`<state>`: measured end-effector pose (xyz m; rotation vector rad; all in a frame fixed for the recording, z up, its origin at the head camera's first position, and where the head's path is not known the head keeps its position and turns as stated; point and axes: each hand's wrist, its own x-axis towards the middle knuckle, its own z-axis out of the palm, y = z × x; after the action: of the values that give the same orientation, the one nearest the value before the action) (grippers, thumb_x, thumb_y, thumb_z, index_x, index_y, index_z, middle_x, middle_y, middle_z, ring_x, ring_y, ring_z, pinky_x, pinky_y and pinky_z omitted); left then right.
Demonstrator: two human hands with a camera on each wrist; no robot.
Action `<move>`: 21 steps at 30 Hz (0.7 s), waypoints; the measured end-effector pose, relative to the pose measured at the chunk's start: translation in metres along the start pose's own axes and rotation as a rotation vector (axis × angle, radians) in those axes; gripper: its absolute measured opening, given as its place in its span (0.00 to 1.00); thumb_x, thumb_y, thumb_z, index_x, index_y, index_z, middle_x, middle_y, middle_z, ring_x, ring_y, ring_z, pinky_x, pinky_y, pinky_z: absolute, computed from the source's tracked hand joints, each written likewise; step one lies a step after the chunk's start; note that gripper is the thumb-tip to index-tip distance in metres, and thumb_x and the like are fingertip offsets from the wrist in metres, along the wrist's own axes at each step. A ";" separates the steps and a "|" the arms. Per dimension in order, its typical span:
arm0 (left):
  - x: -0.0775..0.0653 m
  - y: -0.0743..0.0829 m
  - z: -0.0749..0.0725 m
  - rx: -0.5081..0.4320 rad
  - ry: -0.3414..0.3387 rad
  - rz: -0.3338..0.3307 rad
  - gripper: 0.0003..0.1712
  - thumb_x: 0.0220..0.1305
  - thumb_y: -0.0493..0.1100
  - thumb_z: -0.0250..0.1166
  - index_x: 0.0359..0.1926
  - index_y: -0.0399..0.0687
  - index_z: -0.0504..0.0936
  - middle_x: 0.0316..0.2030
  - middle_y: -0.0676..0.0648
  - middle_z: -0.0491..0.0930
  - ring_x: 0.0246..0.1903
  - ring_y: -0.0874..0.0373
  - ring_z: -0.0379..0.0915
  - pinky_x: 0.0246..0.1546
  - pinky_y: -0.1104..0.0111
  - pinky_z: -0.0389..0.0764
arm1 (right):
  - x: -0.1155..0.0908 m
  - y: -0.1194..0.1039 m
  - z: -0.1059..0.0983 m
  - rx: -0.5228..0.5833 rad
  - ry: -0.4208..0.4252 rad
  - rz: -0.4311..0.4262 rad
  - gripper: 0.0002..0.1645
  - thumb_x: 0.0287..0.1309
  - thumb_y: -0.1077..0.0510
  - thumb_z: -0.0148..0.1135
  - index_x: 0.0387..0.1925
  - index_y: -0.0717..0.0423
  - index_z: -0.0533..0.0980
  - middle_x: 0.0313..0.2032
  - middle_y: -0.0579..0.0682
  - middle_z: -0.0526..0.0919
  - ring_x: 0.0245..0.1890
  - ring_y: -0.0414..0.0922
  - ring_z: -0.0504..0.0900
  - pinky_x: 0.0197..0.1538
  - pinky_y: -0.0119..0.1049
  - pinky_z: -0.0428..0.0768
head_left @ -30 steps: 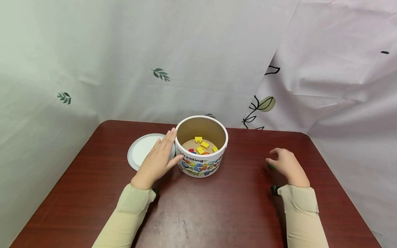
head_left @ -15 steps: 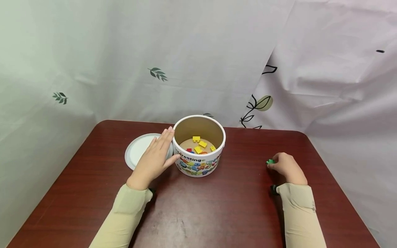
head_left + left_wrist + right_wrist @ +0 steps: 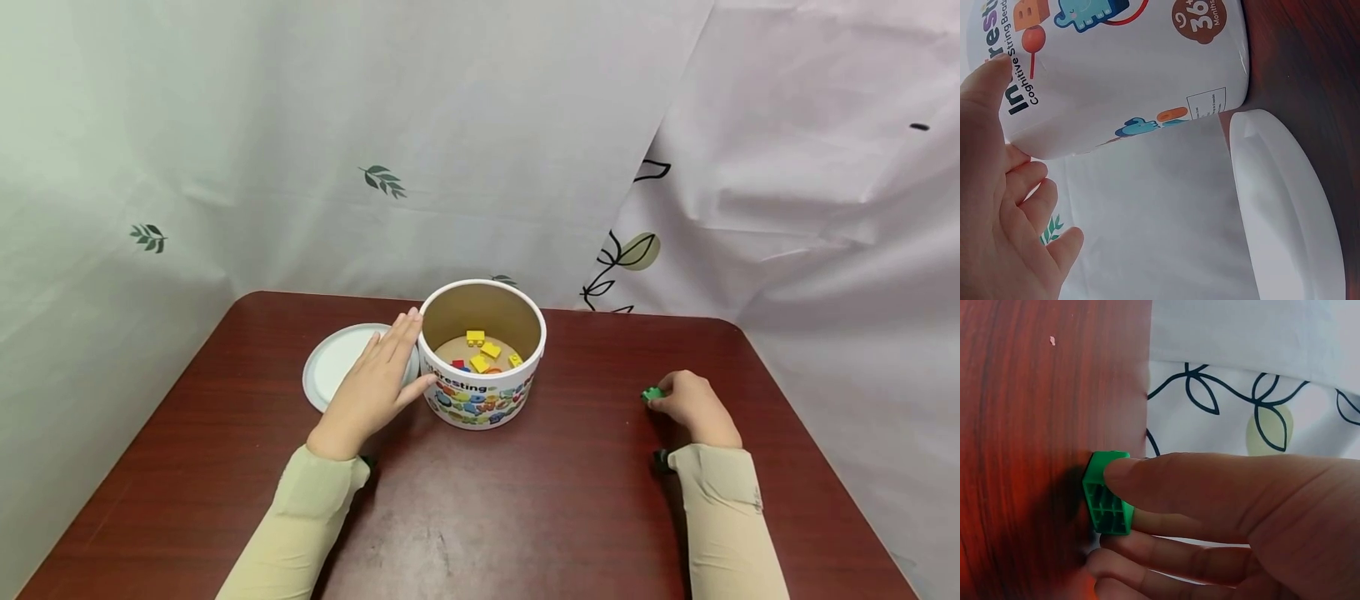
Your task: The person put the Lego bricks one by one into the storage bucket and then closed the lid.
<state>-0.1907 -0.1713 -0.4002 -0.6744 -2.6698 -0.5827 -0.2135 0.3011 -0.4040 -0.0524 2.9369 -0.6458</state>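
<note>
Between thumb and fingers, my right hand [image 3: 697, 407] pinches a small green building block [image 3: 1108, 495] close over the table; its hollow ribbed underside shows in the right wrist view. My left hand [image 3: 367, 385] lies with straight fingers against the left side of a round white tub [image 3: 480, 404] printed with colourful pictures. In the left wrist view the thumb and fingertips are right at the tub's rim. Several yellow blocks [image 3: 491, 350] and a red block [image 3: 458, 364] lie on the tub's floor.
A round white lid [image 3: 327, 367] lies on the dark red table [image 3: 525, 508], left of the tub and partly behind my left hand. A pale curtain [image 3: 480, 142] with leaf prints hangs along the table's back edge.
My right hand closed on the green block, which was mostly hidden under the fingers and now shows at the fingertips. My left hand stays at the tub; the head view shifted slightly.
</note>
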 end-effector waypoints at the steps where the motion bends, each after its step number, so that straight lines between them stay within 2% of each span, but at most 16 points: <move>1: 0.000 0.000 0.000 -0.001 -0.003 -0.002 0.51 0.69 0.56 0.67 0.80 0.41 0.51 0.79 0.42 0.50 0.78 0.47 0.46 0.74 0.43 0.52 | 0.000 0.000 0.000 0.003 0.001 -0.002 0.12 0.57 0.62 0.70 0.35 0.70 0.81 0.30 0.55 0.81 0.30 0.49 0.74 0.33 0.39 0.73; 7: 0.000 0.001 0.000 -0.009 -0.015 -0.012 0.52 0.68 0.56 0.67 0.80 0.41 0.50 0.79 0.42 0.49 0.78 0.48 0.45 0.74 0.43 0.51 | -0.001 0.000 -0.001 0.012 0.011 -0.014 0.14 0.59 0.60 0.70 0.36 0.71 0.81 0.30 0.56 0.82 0.30 0.49 0.75 0.34 0.40 0.74; 14: 0.000 0.000 0.001 -0.010 -0.020 -0.014 0.51 0.69 0.56 0.66 0.80 0.41 0.50 0.79 0.42 0.50 0.78 0.47 0.46 0.73 0.42 0.53 | 0.000 0.001 -0.002 0.016 0.034 -0.010 0.16 0.59 0.58 0.71 0.37 0.72 0.82 0.33 0.59 0.85 0.33 0.52 0.81 0.38 0.47 0.80; 21: 0.001 0.000 0.002 -0.017 -0.013 -0.009 0.52 0.68 0.56 0.67 0.80 0.40 0.50 0.79 0.42 0.50 0.78 0.46 0.47 0.73 0.42 0.53 | 0.000 -0.001 0.001 0.047 0.070 -0.009 0.17 0.59 0.59 0.69 0.41 0.72 0.81 0.36 0.62 0.85 0.36 0.55 0.81 0.41 0.51 0.80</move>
<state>-0.1917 -0.1704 -0.4018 -0.6733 -2.6841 -0.6066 -0.2137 0.2995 -0.4039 -0.0386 2.9878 -0.7322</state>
